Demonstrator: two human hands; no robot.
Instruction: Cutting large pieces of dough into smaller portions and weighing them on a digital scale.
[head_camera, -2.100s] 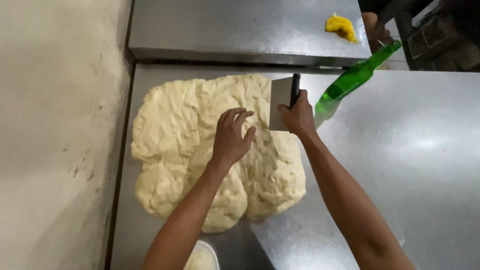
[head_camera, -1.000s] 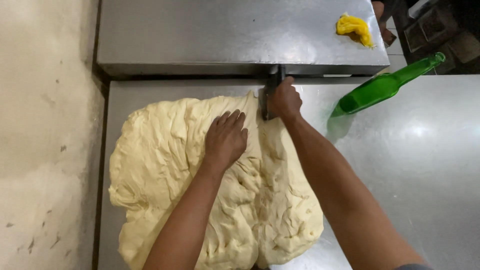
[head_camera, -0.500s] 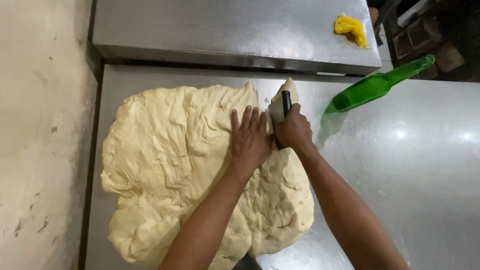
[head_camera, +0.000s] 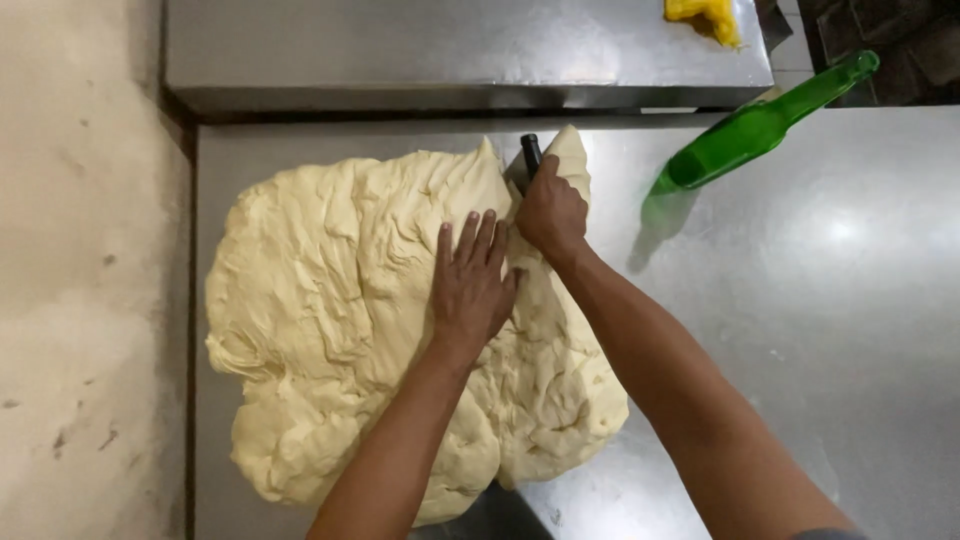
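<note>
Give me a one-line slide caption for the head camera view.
Left hand presses flat on a large dough slab while right hand holds a bench scraper upright in it.

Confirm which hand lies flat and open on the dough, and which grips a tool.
The left hand lies flat, fingers spread, on the dough. The right hand is closed around the black-handled dough scraper.

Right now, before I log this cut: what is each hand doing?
Left hand: open, flat on the large pale yellow dough mass.
Right hand: closed on the black-handled metal dough scraper.
</note>
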